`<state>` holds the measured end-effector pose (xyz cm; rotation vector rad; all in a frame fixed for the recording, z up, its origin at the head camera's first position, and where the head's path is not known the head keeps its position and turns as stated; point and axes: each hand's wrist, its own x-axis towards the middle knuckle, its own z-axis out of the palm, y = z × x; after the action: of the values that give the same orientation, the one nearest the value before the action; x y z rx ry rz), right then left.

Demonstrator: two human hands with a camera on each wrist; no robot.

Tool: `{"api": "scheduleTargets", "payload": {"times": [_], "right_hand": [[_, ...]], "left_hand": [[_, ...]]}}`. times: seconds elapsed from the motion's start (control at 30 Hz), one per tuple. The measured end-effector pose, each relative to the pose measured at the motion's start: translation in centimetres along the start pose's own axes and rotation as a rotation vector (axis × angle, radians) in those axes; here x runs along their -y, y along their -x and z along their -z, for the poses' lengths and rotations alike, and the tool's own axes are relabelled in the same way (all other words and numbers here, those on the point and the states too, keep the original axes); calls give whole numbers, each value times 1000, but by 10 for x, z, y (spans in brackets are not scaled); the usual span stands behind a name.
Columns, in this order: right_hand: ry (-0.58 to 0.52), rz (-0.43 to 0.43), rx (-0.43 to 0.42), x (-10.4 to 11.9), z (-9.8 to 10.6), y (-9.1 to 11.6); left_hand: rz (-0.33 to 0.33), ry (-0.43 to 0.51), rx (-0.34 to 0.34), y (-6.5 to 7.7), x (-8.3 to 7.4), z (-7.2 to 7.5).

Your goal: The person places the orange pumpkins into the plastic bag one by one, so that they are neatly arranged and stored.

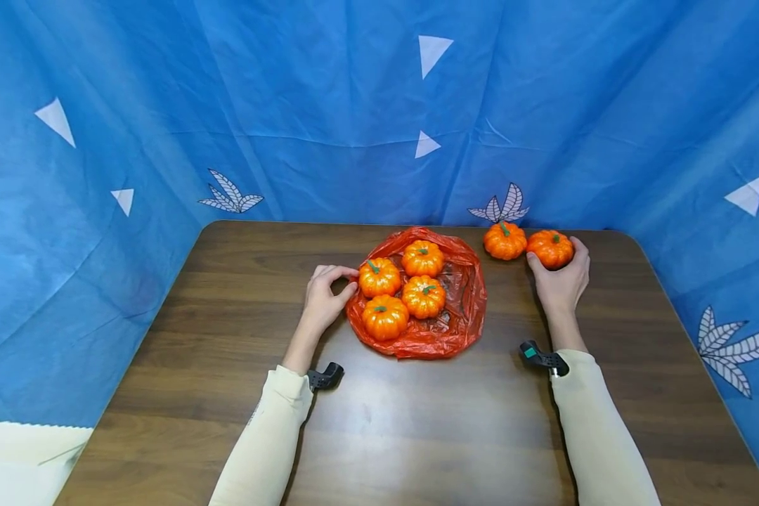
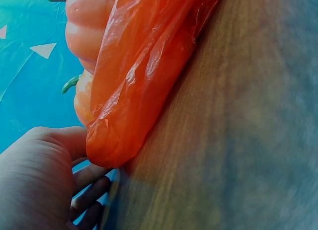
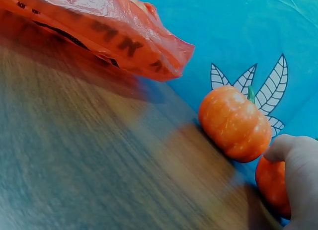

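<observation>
My left hand (image 1: 325, 297) is at the left rim of a red plastic bag (image 1: 462, 284), its thumb and fingers pinching the edge. In the left wrist view the bag's side (image 2: 136, 106) bulges beside the thumb and hides part of the fingertips. Several small orange pumpkins (image 1: 386, 318) with green stems sit inside the spread bag. At the back right, my right hand (image 1: 563, 281) grips another pumpkin (image 1: 550, 248), thumb on its left and fingers round its right side. A further pumpkin (image 1: 504, 241) stands just left of it, untouched by the hand.
The brown wooden table (image 1: 417, 429) ends at the back against a blue cloth (image 1: 303, 105) printed with white triangles and leaves. This cloth also hangs along both sides. Each wrist wears a black camera band, and pale sleeves cover the forearms.
</observation>
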<state>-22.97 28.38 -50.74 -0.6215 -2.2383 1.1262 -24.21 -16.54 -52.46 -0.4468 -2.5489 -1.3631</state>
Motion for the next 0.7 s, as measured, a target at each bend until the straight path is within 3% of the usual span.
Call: {"api": "scheduleTargets", "payload": {"times": [0.4, 0.7], "right_hand": [[-22, -22, -45, 1, 4, 8], [-38, -24, -23, -1, 19, 36]], "left_hand": [[-17, 12, -5, -2, 0, 0], [-2, 7, 5, -2, -1, -2]]}}
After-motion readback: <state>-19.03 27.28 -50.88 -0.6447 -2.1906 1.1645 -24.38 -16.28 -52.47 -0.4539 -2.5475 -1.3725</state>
